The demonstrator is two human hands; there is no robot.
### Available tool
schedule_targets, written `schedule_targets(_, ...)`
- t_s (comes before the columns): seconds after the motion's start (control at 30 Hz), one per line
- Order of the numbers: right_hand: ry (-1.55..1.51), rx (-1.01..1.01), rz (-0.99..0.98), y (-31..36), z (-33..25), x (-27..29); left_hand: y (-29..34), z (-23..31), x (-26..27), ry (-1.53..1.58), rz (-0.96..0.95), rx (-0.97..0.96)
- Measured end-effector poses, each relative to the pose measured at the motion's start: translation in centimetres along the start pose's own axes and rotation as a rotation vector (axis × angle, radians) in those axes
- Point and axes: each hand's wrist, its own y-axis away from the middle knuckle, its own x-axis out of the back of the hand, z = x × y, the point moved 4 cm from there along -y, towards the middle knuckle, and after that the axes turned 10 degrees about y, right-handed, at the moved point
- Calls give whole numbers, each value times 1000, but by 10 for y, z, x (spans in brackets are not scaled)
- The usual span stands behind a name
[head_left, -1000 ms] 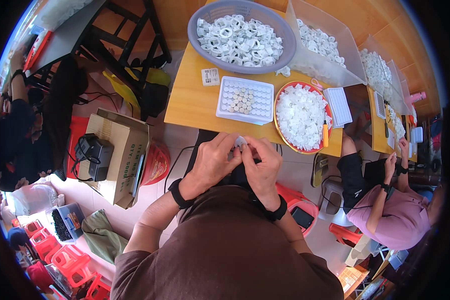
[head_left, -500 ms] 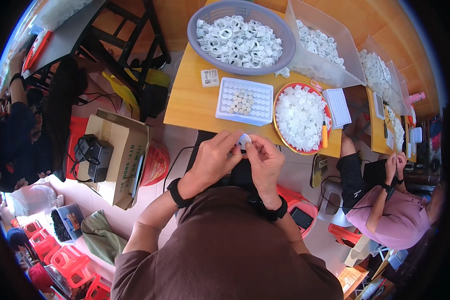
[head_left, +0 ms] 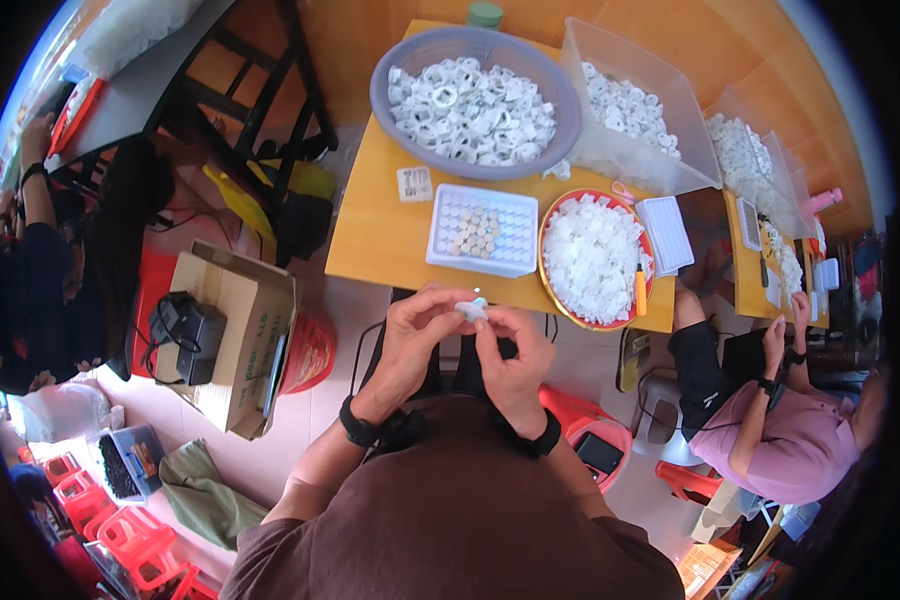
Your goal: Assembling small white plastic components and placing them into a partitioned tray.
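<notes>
Between the fingertips of my left hand (head_left: 417,335) and my right hand (head_left: 510,360) is a small white plastic part (head_left: 472,309), pinched from both sides in front of the table edge. Just beyond my hands, a white tray (head_left: 436,245) with round pockets holds several small round discs (head_left: 477,232). To its right a red round tray (head_left: 543,262) is heaped with small translucent white pieces (head_left: 592,245). An orange-handled tool (head_left: 640,290) lies on that tray's right side.
A grey-purple basket (head_left: 377,95) of white rings and a clear bin (head_left: 625,155) stand at the table's (head_left: 365,235) back. Left is a cardboard box (head_left: 235,300) with a black device. On the right a co-worker in a pink shirt (head_left: 775,440) sits by another table. Red stools (head_left: 135,535) stand lower left.
My hands have shifted slightly left and the white part has been turned between the fingers. The co-worker's hands on the right have moved apart. The view has tilted a little.
</notes>
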Motion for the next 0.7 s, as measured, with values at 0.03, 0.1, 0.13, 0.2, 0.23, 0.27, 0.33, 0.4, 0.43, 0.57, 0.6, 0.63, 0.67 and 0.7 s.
schedule_targets(0.03, 59, 48, 11, 0, -2, 2, 0, 1, -1, 14, 0, -7)
schedule_targets(0.1, 96, 84, 33, -2, -7, 2, 1, 1, 1, 28, -6, -5)
schedule_targets(0.13, 100, 81, 34, -1, -9, 0, 0, 1, 2, 44, 15, 5)
schedule_targets(0.2, 49, 61, 31, 1, -5, -4, 1, 2, 3, 50, -12, -16)
schedule_targets(0.23, 33, 56, 48, -2, -7, -3, -1, 2, 2, 52, 0, -31)
schedule_targets(0.27, 11, 37, 52, -1, -7, -5, 0, 2, 2, 55, -23, -32)
schedule_targets(0.33, -26, -1, 26, -3, -8, -5, -2, 0, 3, 92, -14, -50)
schedule_targets(0.4, -37, -23, 12, -2, -3, -5, -5, 1, 1, 89, -23, -51)
schedule_targets(0.43, -55, -54, -13, -2, 0, -6, -6, 0, 1, 81, -22, -50)
schedule_targets(0.57, -452, -406, -196, -16, 19, -8, -10, 3, -4, 65, 16, -23)
schedule_targets(0.6, -447, -418, -211, -26, 26, -4, -9, 6, -6, 63, 27, -26)
schedule_targets(0.63, -393, -460, -194, -42, 29, 5, -10, 10, -8, 85, 22, -29)
schedule_targets(0.67, -393, -431, -216, -60, 38, 18, -8, 14, -8, 107, 18, -34)
schedule_targets(0.7, -395, -409, -139, -80, 45, 34, -6, 15, -2, 108, 30, -39)
